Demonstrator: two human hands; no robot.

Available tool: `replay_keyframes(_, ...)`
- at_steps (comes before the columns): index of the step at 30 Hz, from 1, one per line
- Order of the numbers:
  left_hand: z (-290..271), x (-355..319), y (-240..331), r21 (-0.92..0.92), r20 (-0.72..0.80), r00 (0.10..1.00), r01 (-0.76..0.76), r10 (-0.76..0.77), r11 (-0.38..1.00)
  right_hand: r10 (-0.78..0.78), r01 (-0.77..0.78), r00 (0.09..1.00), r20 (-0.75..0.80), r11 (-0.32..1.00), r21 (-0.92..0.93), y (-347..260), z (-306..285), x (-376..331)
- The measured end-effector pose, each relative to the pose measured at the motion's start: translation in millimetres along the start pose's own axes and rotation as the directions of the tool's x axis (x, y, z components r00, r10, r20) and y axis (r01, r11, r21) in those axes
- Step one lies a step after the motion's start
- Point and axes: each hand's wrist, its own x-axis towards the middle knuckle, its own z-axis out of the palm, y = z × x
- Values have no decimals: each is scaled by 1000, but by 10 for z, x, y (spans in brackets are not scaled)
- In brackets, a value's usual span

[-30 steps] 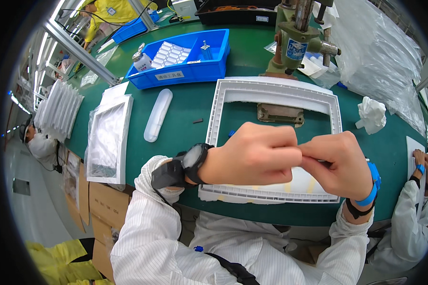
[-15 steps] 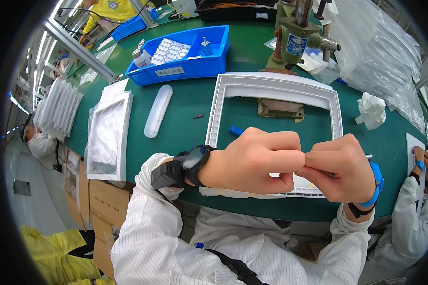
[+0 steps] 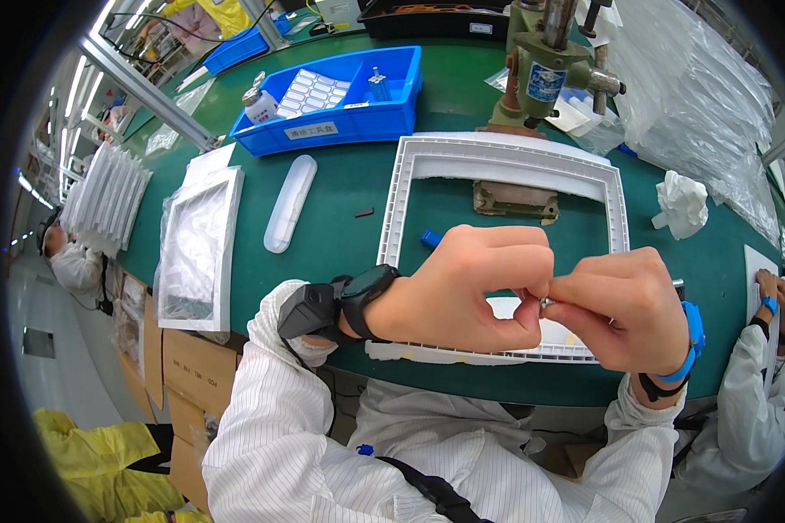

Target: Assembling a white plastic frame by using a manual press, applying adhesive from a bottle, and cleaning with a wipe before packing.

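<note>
1. While both your hands hang over the near side of the white frame, the eye goes straight to the glint between them: a small shiny piece, right where your fingertips meet, raised above the worktop.

2. And look at the grip! Your right hand is pinched tight, thumb against forefinger, seemingly on the piece's right side. Your left hand curls into a loop, thumb and forefinger closing at the tips, apparently on the other side of it. The fingers cover most of it, so its full shape can't be told.

3. Weight? Next to nothing, by the look of it: a fingertip load, no palm needed. The bright glint hints at metal or a glossy skin, so it is probably stiff, but that is a judgement from one tiny patch.

4. Slippery, very likely. Something this small and smooth could shoot out of a hard squeeze, and the open middle of the frame lies close below. Firm and even beats forceful here.

5. Where to hold it? By opposite edges, I'd say, with the pads of thumb and forefinger, one pinch per side, leaving the middle uncovered. Fragility can't be read from here, so best to go easy on any twisting or bending.
</note>
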Motion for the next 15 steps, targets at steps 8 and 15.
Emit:
replay_keyframes(8, -7, -20, 49, 281, 5, 994, -103, 106, 954, 176, -171, 984, -37, 979, 114, -61, 17, 44)
replay_keyframes(15, -1, -4, 46, 85, -49, 996, -69, 73, 994, 63, -61, 995, -78, 998, 29, -99, 43, 43)
